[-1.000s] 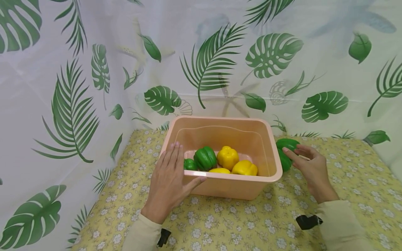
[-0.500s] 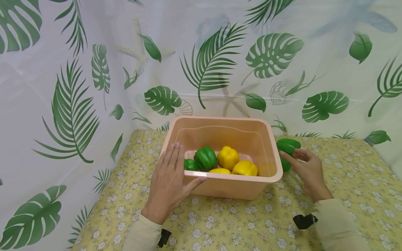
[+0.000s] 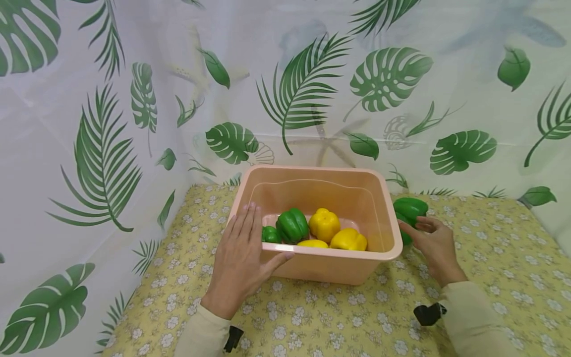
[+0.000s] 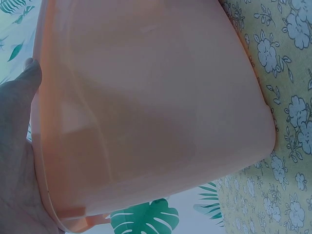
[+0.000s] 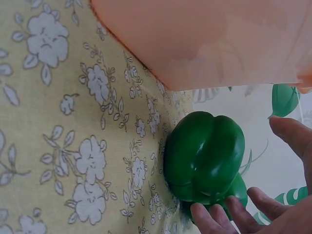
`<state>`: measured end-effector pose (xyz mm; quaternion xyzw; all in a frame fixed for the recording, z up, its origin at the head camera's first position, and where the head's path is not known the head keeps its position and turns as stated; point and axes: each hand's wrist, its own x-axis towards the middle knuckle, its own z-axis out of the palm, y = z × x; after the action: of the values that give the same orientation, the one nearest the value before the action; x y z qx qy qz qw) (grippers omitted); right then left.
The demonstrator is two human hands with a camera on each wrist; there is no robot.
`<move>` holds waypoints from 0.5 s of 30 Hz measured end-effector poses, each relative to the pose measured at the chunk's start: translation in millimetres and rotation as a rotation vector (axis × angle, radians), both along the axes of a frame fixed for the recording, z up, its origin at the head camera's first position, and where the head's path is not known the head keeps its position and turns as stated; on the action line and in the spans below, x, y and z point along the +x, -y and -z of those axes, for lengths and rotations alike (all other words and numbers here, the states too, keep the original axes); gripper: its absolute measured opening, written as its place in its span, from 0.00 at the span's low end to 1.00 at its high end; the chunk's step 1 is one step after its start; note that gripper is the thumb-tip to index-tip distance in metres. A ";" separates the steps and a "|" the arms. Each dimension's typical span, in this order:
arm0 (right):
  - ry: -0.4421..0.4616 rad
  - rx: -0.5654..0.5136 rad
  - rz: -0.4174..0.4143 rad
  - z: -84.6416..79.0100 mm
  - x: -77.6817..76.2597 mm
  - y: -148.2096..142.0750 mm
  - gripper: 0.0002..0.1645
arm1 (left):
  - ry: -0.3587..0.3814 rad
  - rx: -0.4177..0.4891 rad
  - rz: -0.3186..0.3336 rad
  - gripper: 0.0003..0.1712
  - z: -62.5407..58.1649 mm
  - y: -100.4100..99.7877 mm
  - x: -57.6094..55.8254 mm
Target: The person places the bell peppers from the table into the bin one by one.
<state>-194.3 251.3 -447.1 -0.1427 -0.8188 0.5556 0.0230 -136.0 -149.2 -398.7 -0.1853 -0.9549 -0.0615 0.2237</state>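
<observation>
A peach plastic bin (image 3: pixel 330 267) stands on the table. My left hand (image 3: pixel 238 255) rests flat over its front left corner, fingers straight and thumb along the front rim. Inside lie a green bell pepper (image 3: pixel 292 226), another green one (image 3: pixel 270 234) partly hidden by the hand, and three yellow bell peppers, one (image 3: pixel 324 224) at the back. Right of the bin are two green bell peppers: a far one (image 3: pixel 410 208) and a near one (image 5: pixel 204 156). My right hand (image 3: pixel 434 245) is beside them, fingers spread and loosely bent, thumb apart. Contact with a pepper cannot be told.
A yellow flowered cloth (image 3: pixel 312 322) covers the table. A white curtain (image 3: pixel 312 84) with green leaf prints hangs behind and on the left. The bin's right wall stands close to the two outside peppers.
My right hand has moved a little left and toward me, uncovering more of the far green bell pepper. The left hand, bin and peppers inside stay where they were.
</observation>
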 end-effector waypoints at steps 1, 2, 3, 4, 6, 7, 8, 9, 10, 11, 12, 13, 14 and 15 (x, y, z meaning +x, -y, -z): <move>0.003 -0.002 0.001 0.6 0.0 0.0 0.55 | 0.000 0.000 0.001 0.63 0.1 0.1 0.0; 0.003 -0.004 0.001 1.3 -0.2 0.1 0.55 | 0.001 0.000 0.001 0.63 0.1 0.0 -0.1; 0.003 -0.004 0.001 1.9 -0.4 0.1 0.55 | 0.004 0.001 0.001 0.63 0.1 0.1 -0.1; 0.001 -0.006 0.000 2.4 -0.5 0.1 0.55 | 0.006 0.000 0.000 0.63 0.1 0.0 -0.1; 0.001 -0.008 0.002 3.5 -0.9 0.3 0.55 | 0.005 -0.001 -0.001 0.63 -0.1 0.0 -0.2; 0.004 -0.005 0.004 4.1 -1.2 0.5 0.55 | 0.005 -0.002 -0.002 0.63 -0.3 -0.1 -0.2; 0.008 -0.001 0.008 4.7 -1.5 0.8 0.55 | 0.007 -0.002 -0.003 0.63 -0.4 -0.2 -0.3; 0.015 0.005 0.010 5.3 -1.8 1.0 0.55 | 0.008 -0.003 -0.003 0.63 -0.5 -0.3 -0.3; 0.022 0.008 0.012 6.0 -2.1 1.3 0.55 | 0.009 -0.003 -0.004 0.63 -0.6 -0.5 -0.4; 0.030 0.011 0.015 6.6 -2.4 1.7 0.55 | 0.011 -0.002 -0.004 0.63 -0.7 -0.6 -0.4; 0.039 0.014 0.018 7.2 -2.6 2.1 0.55 | 0.013 -0.002 -0.005 0.63 -0.8 -0.7 -0.4; 0.046 0.016 0.019 7.8 -2.8 2.3 0.55 | 0.013 -0.001 -0.005 0.63 -0.8 -0.8 -0.4; 0.051 0.010 0.017 8.4 -2.9 2.5 0.55 | 0.013 0.000 -0.005 0.63 -0.9 -0.8 -0.4; 0.056 0.006 0.015 8.9 -2.9 2.3 0.55 | 0.014 0.001 -0.005 0.63 -0.9 -0.9 -0.4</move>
<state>-197.3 249.0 -456.0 -0.1643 -0.8196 0.5488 0.0047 -136.4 -148.3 -397.8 -0.1824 -0.9568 -0.0629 0.2173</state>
